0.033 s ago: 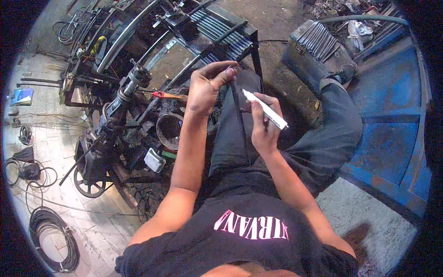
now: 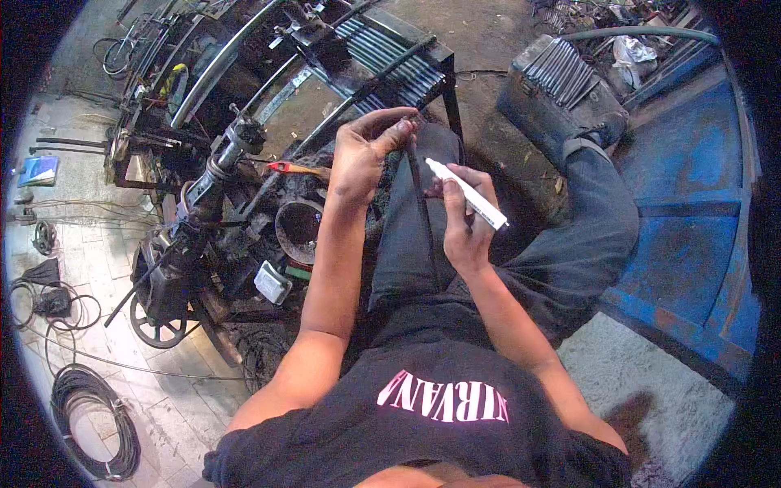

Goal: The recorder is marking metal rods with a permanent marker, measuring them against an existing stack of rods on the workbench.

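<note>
In my right hand (image 2: 468, 220) is a white marker (image 2: 468, 195), its dark tip pointing up and left. The fingers are closed round its barrel. My left hand (image 2: 366, 154) pinches the upper end of a thin dark rod (image 2: 421, 185) between thumb and fingers. The rod hangs down over my dark trousers, and its lower end is hard to make out against the cloth. The marker tip sits just right of the rod; whether it touches, I cannot tell. Curled fingers of my right hand lie close beside the rod.
Left of my knees stands a dark machine with a handwheel (image 2: 163, 321), and a red-handled brush (image 2: 293, 168) lies near a round metal pot (image 2: 298, 230). Metal bars (image 2: 390, 61) rest on a stand ahead. A blue metal panel (image 2: 675, 252) is at right, coiled cable (image 2: 122, 439) at lower left.
</note>
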Motion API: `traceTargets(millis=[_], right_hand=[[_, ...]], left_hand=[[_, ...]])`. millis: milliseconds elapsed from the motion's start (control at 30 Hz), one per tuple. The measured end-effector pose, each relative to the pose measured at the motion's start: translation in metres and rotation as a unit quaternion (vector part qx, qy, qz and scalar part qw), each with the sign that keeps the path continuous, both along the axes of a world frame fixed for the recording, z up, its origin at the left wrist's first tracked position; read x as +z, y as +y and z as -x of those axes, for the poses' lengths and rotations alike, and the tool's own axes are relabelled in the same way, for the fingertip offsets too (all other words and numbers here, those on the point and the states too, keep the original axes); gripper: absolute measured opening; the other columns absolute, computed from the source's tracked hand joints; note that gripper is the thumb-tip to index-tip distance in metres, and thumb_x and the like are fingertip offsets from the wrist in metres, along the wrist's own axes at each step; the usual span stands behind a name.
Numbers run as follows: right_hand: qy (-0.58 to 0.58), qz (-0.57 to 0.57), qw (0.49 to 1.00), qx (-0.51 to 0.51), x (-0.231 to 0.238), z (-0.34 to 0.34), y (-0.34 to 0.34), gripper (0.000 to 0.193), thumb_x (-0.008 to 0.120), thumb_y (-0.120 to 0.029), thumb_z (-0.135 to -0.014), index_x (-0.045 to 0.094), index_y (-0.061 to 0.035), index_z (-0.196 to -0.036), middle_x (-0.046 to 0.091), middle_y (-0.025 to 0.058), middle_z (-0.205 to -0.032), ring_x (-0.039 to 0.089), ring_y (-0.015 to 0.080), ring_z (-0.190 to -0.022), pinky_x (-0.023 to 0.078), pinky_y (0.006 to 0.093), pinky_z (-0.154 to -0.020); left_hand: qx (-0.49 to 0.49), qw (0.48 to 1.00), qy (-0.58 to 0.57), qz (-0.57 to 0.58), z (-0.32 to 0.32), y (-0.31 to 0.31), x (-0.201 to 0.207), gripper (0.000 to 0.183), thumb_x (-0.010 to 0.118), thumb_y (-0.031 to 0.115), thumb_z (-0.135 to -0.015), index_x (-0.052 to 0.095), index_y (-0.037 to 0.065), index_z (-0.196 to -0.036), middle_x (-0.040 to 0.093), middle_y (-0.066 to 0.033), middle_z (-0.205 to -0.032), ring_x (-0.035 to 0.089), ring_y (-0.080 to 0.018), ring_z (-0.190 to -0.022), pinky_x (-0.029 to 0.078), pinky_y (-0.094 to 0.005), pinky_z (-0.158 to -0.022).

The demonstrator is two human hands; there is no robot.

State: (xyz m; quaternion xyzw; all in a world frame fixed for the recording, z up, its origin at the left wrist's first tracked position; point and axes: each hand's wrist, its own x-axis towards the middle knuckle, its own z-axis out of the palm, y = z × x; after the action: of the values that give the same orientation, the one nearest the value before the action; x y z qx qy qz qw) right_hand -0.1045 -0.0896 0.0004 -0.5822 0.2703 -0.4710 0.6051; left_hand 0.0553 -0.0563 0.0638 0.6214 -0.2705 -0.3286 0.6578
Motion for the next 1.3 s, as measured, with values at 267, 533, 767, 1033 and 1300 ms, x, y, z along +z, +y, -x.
traceTargets(millis=[267,533,767,1033,1300], right_hand=[[0.01,0.007,1.0,-0.001,-0.001,-0.003,0.002,0.015,0.06,-0.008,-0.095,0.06,0.0027,-0.106,0.067,0.0143,-0.099,0.066,0.0187,-0.089,0.052,0.03,-0.081],[0.014,0.023,0.999,0.019,0.004,-0.002,0.005,0.018,0.059,-0.008,-0.095,0.058,0.0036,-0.108,0.066,0.0144,-0.1,0.066,0.0193,-0.09,0.052,0.0302,-0.08],[0.042,-0.074,0.996,0.026,-0.015,-0.001,0.003,0.022,0.055,-0.012,-0.099,0.057,-0.0003,-0.117,0.062,0.0103,-0.109,0.061,0.0158,-0.097,0.048,0.0286,-0.088],[0.05,-0.084,0.988,0.12,-0.031,0.001,0.004,0.041,0.062,0.004,-0.085,0.055,-0.0059,-0.123,0.064,0.01,-0.107,0.063,0.0159,-0.092,0.051,0.0293,-0.083],[-0.088,-0.319,0.937,0.107,-0.031,0.007,-0.013,0.053,0.062,0.015,-0.076,0.048,0.0008,-0.125,0.059,0.0135,-0.102,0.065,0.0229,-0.085,0.058,0.0364,-0.074]], left_hand=[[0.005,0.998,0.056,0.032,-0.007,0.003,-0.012,0.022,0.07,0.005,-0.087,0.066,-0.005,-0.106,0.071,-0.0122,-0.093,0.067,-0.0176,-0.083,0.054,-0.0284,-0.077],[0.0,0.995,0.089,0.039,-0.009,0.003,-0.015,0.021,0.07,0.005,-0.088,0.064,-0.005,-0.105,0.071,-0.0128,-0.092,0.068,-0.0186,-0.081,0.054,-0.0292,-0.075],[-0.006,0.994,0.107,0.029,-0.017,0.002,-0.02,0.023,0.067,0.003,-0.089,0.061,-0.006,-0.11,0.071,-0.0149,-0.095,0.068,-0.0198,-0.081,0.055,-0.0306,-0.076],[0.028,0.998,0.003,-0.05,-0.034,0.006,-0.057,0.025,0.065,0.011,-0.091,0.065,-0.001,-0.114,0.072,-0.013,-0.101,0.069,-0.0188,-0.083,0.055,-0.0319,-0.077],[0.129,0.9,-0.298,-0.29,-0.054,0.068,-0.055,0.02,0.061,0.019,-0.094,0.07,0.004,-0.105,0.071,-0.0076,-0.081,0.065,-0.0113,-0.064,0.051,-0.0276,-0.056]])
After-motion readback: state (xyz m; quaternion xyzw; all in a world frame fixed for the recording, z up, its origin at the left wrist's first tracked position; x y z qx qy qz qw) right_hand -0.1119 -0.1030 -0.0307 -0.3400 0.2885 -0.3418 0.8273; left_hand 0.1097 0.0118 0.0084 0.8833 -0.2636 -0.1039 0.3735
